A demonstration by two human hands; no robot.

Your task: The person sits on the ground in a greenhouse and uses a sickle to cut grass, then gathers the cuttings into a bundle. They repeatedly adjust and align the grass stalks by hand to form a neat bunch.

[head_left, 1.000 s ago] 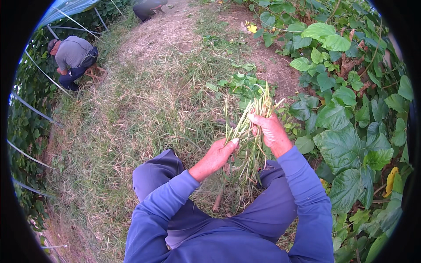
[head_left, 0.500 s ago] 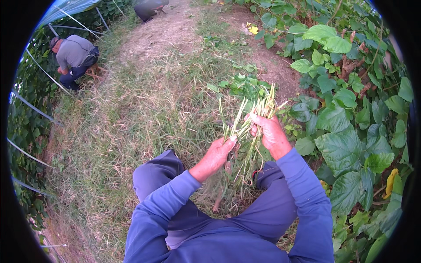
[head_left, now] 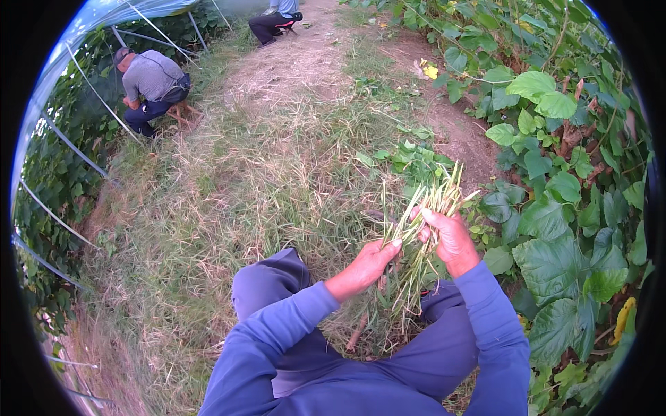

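Observation:
A bundle of pale green grass stalks [head_left: 422, 239] stands between my knees, cut ends fanned upward. My right hand [head_left: 449, 238] is closed around the upper part of the bundle. Just below and to the left, my left hand [head_left: 371, 262] pinches a few stalks of the same bundle between fingers and thumb. Both blue sleeves come in from the lower edge, and my dark blue trouser legs frame the lower ends of the stalks.
Dry cut grass [head_left: 229, 201] covers the ground ahead. Large-leaved vines [head_left: 569, 229] crowd the right side. A person in grey [head_left: 152, 87] crouches at far left beside a wire-framed row [head_left: 62, 139]; another person [head_left: 277, 17] sits at the top.
Both hands and the grass bundle stay in about the same place. My left hand has slid slightly along the stalks; the fanned tops have shifted a little.

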